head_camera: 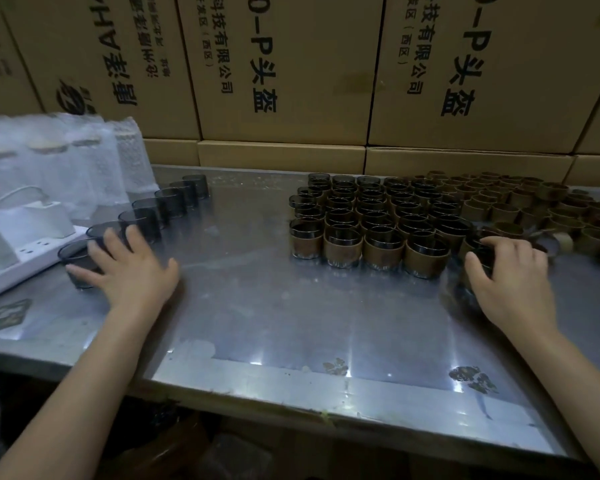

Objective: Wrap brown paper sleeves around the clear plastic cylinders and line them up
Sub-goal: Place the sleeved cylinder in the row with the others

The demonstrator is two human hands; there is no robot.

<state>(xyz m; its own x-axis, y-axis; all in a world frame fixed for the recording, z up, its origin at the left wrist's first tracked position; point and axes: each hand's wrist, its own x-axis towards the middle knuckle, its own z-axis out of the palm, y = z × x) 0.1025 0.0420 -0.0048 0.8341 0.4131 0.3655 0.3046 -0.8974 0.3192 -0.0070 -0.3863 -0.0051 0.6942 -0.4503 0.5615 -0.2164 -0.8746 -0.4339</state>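
Observation:
A diagonal row of bare smoky-clear cylinders (168, 202) runs along the left of the steel table. My left hand (132, 268) reaches over the nearest bare cylinder (75, 261), fingers curling round it. In the middle right stands a block of several sleeved cylinders (374, 220), each with a brown paper band. My right hand (510, 275) grips a sleeved cylinder (478, 252) at the right end of the block's front row. Loose brown paper sleeves (534, 206) lie in a pile at the far right.
A white power strip (25, 258) with plugged adapters lies at the left edge. Bubble-wrapped bundles (66, 161) stand behind it. Stacked cardboard boxes (291, 71) wall off the back. The steel table (274, 306) has bare surface in front of me.

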